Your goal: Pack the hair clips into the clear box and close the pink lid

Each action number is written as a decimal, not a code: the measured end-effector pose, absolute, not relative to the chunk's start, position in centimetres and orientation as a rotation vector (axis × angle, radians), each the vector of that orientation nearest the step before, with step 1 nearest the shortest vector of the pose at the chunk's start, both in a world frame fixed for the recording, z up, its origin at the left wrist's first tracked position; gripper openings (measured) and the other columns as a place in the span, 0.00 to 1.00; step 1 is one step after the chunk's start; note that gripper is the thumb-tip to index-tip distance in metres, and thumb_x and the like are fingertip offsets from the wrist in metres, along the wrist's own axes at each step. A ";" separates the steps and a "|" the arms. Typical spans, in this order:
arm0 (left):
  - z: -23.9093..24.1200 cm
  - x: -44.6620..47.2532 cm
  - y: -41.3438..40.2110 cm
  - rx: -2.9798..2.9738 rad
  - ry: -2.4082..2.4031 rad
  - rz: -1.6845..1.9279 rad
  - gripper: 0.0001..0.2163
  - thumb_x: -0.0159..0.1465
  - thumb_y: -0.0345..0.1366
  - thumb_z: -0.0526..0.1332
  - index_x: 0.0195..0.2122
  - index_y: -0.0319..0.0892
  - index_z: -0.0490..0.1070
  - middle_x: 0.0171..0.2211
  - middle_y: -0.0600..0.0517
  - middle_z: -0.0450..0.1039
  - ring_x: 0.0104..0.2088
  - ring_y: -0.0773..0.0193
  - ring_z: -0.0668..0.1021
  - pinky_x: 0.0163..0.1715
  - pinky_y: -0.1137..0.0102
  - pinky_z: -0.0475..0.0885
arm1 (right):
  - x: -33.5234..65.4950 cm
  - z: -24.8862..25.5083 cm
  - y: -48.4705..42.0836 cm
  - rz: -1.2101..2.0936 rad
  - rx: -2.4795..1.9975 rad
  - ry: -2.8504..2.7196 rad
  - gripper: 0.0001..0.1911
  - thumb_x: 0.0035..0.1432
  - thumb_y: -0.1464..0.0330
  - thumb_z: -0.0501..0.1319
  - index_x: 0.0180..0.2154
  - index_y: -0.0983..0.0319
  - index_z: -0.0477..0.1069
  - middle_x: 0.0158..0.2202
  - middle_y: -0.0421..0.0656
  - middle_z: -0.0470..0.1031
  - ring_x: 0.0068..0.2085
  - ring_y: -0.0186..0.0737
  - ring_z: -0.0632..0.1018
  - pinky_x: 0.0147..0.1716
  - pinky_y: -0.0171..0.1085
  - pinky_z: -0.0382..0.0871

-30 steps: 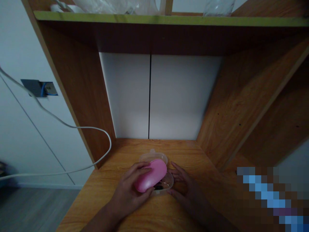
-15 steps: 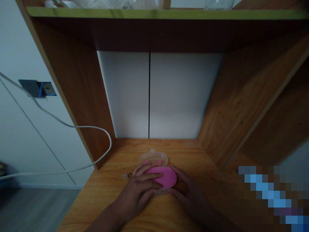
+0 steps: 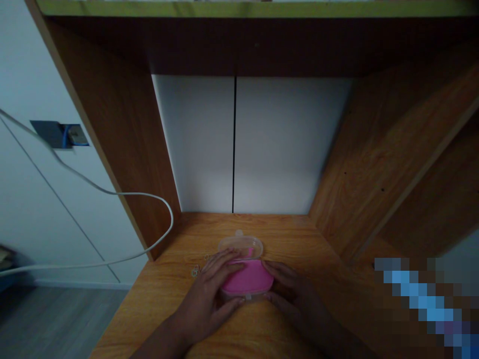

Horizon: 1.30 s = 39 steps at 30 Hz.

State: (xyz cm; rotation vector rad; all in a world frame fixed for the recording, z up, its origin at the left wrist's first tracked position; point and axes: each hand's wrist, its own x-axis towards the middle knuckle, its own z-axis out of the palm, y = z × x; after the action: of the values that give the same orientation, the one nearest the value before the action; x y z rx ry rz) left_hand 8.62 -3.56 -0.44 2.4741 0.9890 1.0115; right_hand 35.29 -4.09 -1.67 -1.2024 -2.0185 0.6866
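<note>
A pink oval piece lies in the lower half of a clear plastic box on the wooden desk. The box's see-through oval lid is tipped back behind it, with pink bits near the hinge side. My left hand grips the left side, its thumb along the front rim and its fingers over the back edge of the pink piece. On the right, my right hand holds the box's end between thumb and fingers. Small loops like rubber bands lie left of the box.
A white cable curves in from the left over the desk's left panel. Overhead runs a shelf with a yellow-green edge. White back panels close the far side, and a wooden panel stands at right.
My left fingers have shifted toward the back edge, baring more of the pink piece. It sits flatter in the box, with its front edge nearer the rim. The view has tilted slightly down.
</note>
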 end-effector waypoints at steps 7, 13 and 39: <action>-2.3 9.0 -3.6 2.301 1.035 0.998 0.39 0.64 0.34 0.63 0.71 0.49 0.39 0.71 0.40 0.45 0.70 0.46 0.52 0.65 0.42 0.54 | 35.5 -1.5 -4.0 0.625 -1.149 -2.052 0.25 0.60 0.60 0.65 0.59 0.50 0.69 0.61 0.47 0.69 0.60 0.51 0.71 0.60 0.54 0.65; -2.3 9.1 -3.5 2.224 0.985 1.053 0.41 0.62 0.35 0.66 0.70 0.50 0.41 0.70 0.40 0.45 0.70 0.45 0.51 0.66 0.41 0.51 | 35.1 -0.6 -4.4 0.542 -1.041 -2.025 0.12 0.64 0.62 0.61 0.46 0.50 0.79 0.56 0.46 0.73 0.56 0.48 0.75 0.54 0.48 0.73; -2.0 9.3 -3.7 2.366 1.068 0.942 0.38 0.62 0.37 0.66 0.70 0.49 0.46 0.72 0.42 0.40 0.70 0.48 0.51 0.66 0.48 0.55 | 34.8 -0.6 -4.6 0.556 -0.937 -1.930 0.07 0.60 0.66 0.65 0.39 0.52 0.82 0.51 0.46 0.75 0.51 0.46 0.77 0.50 0.45 0.77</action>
State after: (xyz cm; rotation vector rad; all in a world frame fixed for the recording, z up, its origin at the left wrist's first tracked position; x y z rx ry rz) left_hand 9.29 -3.68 -1.97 2.3656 1.0679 0.9421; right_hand 34.76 -4.57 -0.58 -0.9373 -1.9297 0.5564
